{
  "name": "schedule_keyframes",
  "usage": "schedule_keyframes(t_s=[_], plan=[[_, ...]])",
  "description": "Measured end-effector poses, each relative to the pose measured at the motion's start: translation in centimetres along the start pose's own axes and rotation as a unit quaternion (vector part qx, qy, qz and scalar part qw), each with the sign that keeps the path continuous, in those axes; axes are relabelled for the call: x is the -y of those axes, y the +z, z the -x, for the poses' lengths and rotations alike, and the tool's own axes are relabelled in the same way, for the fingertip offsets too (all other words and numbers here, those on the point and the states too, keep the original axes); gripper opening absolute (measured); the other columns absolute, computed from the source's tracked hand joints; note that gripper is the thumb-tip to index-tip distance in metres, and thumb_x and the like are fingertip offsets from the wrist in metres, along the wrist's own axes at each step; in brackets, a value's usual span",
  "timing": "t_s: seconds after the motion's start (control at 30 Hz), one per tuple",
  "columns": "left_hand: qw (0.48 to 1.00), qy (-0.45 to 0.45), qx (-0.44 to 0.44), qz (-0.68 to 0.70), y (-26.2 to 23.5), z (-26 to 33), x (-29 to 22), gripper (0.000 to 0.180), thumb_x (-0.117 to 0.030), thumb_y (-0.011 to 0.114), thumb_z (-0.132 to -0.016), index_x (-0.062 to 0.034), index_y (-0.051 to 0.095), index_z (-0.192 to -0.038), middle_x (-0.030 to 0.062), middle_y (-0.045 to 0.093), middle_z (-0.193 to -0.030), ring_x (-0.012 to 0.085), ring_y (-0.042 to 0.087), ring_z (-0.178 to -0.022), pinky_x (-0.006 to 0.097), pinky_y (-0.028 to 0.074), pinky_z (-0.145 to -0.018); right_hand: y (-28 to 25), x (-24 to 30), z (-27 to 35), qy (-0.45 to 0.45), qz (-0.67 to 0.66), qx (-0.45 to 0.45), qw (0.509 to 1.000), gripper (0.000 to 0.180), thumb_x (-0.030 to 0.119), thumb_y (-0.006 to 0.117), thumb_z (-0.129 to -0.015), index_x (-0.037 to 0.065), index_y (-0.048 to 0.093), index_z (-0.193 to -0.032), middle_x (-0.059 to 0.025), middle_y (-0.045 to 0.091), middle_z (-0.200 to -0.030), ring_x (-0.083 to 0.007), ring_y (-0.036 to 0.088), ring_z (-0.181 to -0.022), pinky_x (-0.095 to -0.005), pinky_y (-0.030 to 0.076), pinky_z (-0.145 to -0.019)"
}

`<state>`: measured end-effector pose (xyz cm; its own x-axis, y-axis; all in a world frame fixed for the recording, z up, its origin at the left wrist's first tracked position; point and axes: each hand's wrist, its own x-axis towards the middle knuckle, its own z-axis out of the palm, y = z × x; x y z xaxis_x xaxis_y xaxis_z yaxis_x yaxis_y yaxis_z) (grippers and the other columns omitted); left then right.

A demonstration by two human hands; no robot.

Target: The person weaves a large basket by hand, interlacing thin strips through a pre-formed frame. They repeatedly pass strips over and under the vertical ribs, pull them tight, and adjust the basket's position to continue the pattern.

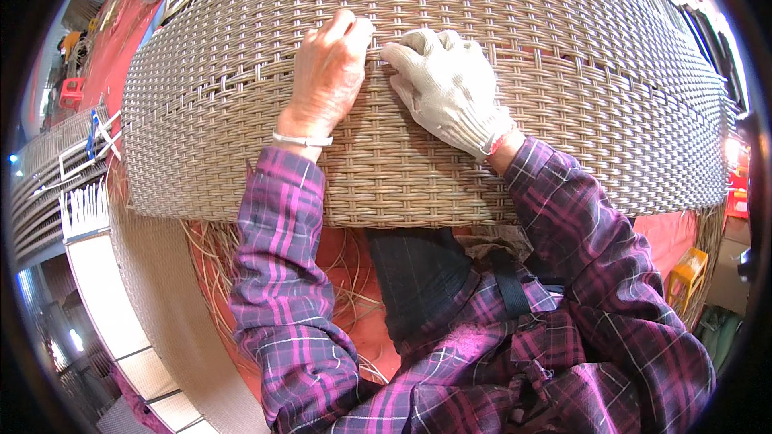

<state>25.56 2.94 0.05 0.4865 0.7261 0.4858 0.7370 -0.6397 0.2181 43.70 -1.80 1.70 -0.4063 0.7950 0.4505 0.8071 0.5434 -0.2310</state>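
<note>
Left hand: the bare left hand (328,72) lies knuckles up on the panel (563,88), fingers curled with their tips pressed into the weave near its upper middle; I cannot tell whether a strand is pinched under them.
Right hand: the right hand (446,84), in a pale knit glove, rests just beside the left, fingers bent and bearing on the same row; whether it grasps anything is hidden.
Gap: the two hands' fingertips almost meet at one spot in the weave.
Wrists: a thin white band (302,140) circles the left wrist; a red edge shows at the glove's cuff.
Sleeves: both forearms wear purple plaid sleeves (277,257) rising from the lower edge.
Panel: a wide, curved piece of tan wicker, tightly woven, filling the upper half of the view and sitting in front of the person's chest.
Open rows: on the panel's left part, some rows show looser gaps between strands.
Below: loose straw-coloured strands (211,265) hang and lie under the panel's lower edge over a red floor (354,273).
Left side: another woven piece (161,289) curves along the left, beside a white frame (100,289).
Right side: a yellow stool (685,273) stands low at the right.
</note>
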Motion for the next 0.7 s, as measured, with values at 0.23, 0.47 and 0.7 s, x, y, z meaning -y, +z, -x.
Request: schedule_keyframes(t_s=[0.23,0.47,0.7], plan=[[0.984,-0.133,-0.089,0.072,-1.9,5.0,1.0,0.011,-0.005,0.068,-0.083,-0.0019,0.066,-0.094,0.0123,0.063,-0.099,0.0294,0.062,-0.092,0.039,0.05,-0.083,1.1,0.7,-1.2,0.026,0.003,0.027,0.999,0.023,0.025,0.067,-0.081,0.01,0.065,-0.099,-0.0076,0.061,-0.098,-0.0272,0.06,-0.09,-0.043,0.045,-0.077],[0.993,-0.089,-0.076,-0.031,-2.2,6.1,2.1,0.011,-0.007,0.065,-0.083,-0.0065,0.067,-0.094,0.0065,0.063,-0.1,0.0262,0.061,-0.095,0.038,0.048,-0.083,1.5,1.2,-0.9,-0.028,-0.011,-0.008,1.0,0.02,0.021,0.064,-0.082,0.013,0.064,-0.1,-0.0046,0.063,-0.097,-0.0259,0.059,-0.09,-0.0425,0.044,-0.077],[0.981,0.013,0.067,-0.181,-2.8,5.3,3.1,0.022,-0.006,0.06,-0.081,-0.0075,0.062,-0.103,0.0064,0.061,-0.101,0.0245,0.06,-0.097,0.037,0.05,-0.085,1.9,2.4,-1.3,0.006,0.035,0.059,0.998,0.019,0.022,0.061,-0.085,0.012,0.065,-0.1,-0.0072,0.063,-0.096,-0.0262,0.06,-0.091,-0.0427,0.044,-0.077]])
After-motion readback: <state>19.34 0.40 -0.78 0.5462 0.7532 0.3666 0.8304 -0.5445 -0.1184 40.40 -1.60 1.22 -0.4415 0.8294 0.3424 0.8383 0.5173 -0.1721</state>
